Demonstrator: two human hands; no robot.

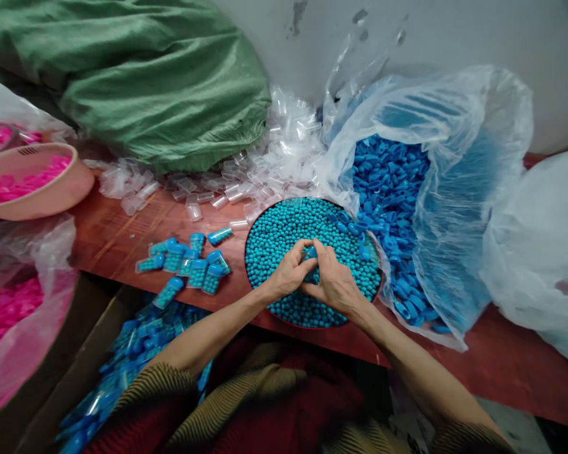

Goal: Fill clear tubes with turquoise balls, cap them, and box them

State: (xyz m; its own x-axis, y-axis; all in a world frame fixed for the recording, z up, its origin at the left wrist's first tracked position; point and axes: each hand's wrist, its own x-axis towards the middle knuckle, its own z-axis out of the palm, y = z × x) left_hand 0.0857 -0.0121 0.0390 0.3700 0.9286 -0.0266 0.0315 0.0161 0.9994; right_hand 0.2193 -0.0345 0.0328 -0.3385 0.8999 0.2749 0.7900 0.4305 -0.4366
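Observation:
Over a round red-rimmed tub of small blue balls (pixel 284 227), my two hands meet. My left hand (pixel 288 271) has thumb and fingers closed around a small container with a blue cap (pixel 309 253). My right hand (pixel 334 280) grips the same container from the other side, so most of it is hidden between the fingers. A few loose blue caps (pixel 343 221) lie on the balls at the tub's right side. Left of the tub, several ball-filled clear containers with blue caps (pixel 197 273) lie on the red table.
Clear empty containers (pixel 284 157) are heaped behind the tub, beside a green sack (pixel 170 82). At the right, a plastic bag (pixel 454 189) spills blue caps (pixel 392 189). A pink basin (pixel 71 183) stands at left. Below the table edge, filled containers (pixel 127 353) fill a box.

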